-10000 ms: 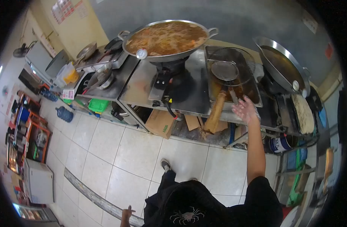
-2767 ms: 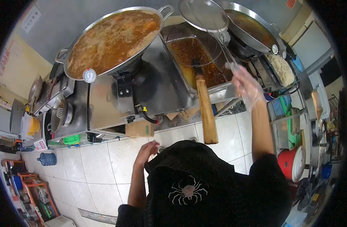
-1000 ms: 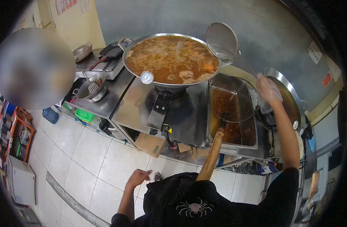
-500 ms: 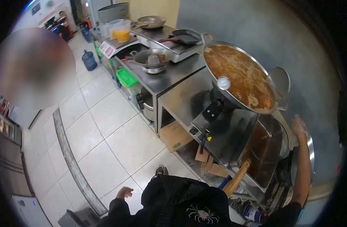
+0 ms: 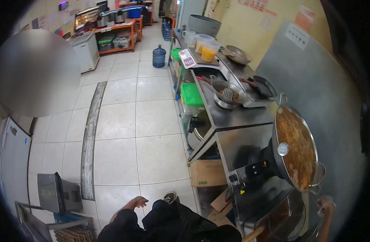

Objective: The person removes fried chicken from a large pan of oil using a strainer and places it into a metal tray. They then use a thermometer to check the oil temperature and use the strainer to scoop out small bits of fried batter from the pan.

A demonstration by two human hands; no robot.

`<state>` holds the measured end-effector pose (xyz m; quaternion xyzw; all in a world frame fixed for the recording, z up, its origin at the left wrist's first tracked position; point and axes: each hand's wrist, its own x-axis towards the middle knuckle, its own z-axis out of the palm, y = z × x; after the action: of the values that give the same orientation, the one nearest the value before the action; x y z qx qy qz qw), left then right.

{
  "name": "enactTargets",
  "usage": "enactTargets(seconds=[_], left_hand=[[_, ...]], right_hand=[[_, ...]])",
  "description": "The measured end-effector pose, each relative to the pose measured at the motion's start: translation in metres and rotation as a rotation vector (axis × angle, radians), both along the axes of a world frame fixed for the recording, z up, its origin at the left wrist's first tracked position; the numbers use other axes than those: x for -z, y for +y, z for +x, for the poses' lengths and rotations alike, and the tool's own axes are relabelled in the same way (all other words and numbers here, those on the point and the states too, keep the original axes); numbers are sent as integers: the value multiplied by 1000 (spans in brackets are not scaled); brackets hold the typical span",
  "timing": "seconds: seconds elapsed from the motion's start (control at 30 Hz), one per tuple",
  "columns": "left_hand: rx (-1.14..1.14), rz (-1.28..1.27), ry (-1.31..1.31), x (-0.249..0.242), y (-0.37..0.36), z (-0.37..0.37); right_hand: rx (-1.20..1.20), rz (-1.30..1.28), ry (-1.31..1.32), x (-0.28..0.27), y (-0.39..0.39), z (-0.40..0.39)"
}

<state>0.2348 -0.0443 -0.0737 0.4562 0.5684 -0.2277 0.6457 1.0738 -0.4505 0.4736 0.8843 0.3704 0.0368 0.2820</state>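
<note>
While the wok foams at three o'clock, my right hand curls at four, its hold unclear, best kept clear of the heat; my left hand hangs empty, fingers loosely parted, at seven.

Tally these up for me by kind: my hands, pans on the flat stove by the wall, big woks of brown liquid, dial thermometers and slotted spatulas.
Hands: 2, left hand and right hand
Stove pans: 2, shallow pan and dark pan
Big wok: 1
Dial thermometer: 1
Slotted spatula: 1
Total: 7
</note>
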Motion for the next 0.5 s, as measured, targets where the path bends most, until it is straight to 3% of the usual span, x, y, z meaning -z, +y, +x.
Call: enactTargets(seconds=[0.17, 0.33, 0.43, 0.5], left_hand=[[-48, -53, 80, -3, -8, -20], [-58, -91, 146, -1, -22, -38], [-61, -109, 147, -2, -24, -38], [-69, -114, 141, 0, -25, -37]], right_hand=[[-126, -97, -159, 28, 12, 51], [-131, -154, -173, 21, 16, 56], [-180, 72, -54, 34, -10, 81], [-350, -497, -48, 25, 11, 61]])
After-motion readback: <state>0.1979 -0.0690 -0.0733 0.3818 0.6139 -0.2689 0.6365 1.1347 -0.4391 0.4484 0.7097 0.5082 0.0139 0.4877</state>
